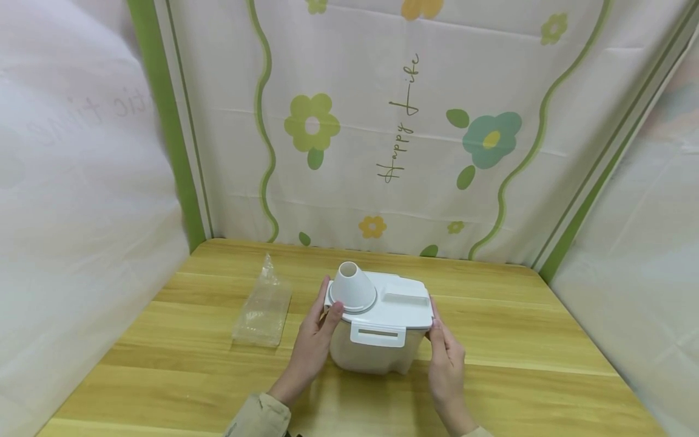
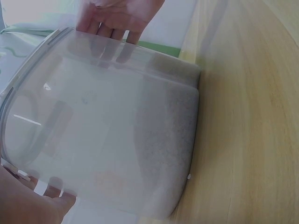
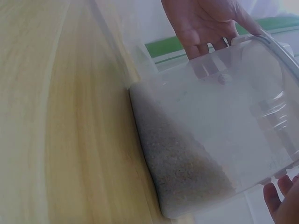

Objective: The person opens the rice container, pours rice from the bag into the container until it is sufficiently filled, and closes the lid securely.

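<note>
A translucent storage container (image 1: 371,355) with a white lid (image 1: 390,312) stands on the wooden table between both hands. On the lid's left part sits a white cone-shaped piece (image 1: 352,288) with an open top. My left hand (image 1: 312,346) grips the container's left side, its thumb by the base of the cone. My right hand (image 1: 448,367) holds the right side, thumb at the lid's front corner. Small pale grains like rice (image 3: 187,170) lie in the bottom of the container, their surface sloping in the right wrist view. Some fingers are hidden behind the walls.
A clear, crumpled plastic bag (image 1: 264,312) lies on the table (image 1: 180,364) left of the container. Printed fabric curtains (image 1: 349,200) enclose the table at the back and both sides. One loose pale grain (image 2: 188,177) is beside the container's base.
</note>
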The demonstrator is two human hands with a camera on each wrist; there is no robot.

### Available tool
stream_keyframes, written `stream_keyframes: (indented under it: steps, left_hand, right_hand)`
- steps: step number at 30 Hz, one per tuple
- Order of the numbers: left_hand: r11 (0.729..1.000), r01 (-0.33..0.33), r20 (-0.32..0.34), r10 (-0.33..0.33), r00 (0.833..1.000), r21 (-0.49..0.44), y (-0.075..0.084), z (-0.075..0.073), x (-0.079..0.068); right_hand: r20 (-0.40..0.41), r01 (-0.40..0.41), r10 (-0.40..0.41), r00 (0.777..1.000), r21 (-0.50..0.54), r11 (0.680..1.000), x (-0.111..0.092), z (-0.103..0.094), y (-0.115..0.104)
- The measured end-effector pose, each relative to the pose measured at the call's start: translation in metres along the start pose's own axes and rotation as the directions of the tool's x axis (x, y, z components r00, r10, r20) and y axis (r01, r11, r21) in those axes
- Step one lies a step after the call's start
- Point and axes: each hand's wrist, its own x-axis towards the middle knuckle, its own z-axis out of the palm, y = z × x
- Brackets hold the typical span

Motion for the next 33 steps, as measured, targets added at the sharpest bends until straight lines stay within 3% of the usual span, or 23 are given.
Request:
stream_keyframes:
  steps: [24, 33]
  left_hand:
    - [1.000, 0.000, 0.002, 0.000, 1.000, 0.000, 0.0020, 0.0003, -0.0009]
    - [1.000, -0.001, 0.010, 0.001, 1.000, 0.002, 0.0018, 0.0008, -0.0007]
  right_hand:
    - [0.018, -0.019, 0.019, 1.000, 0.001, 1.000, -0.0014, 0.0004, -0.0009]
    - [-0.009, -0.078, 0.078, 0.997, -0.014, 0.997, -0.0019, -0.0001, -0.0009]
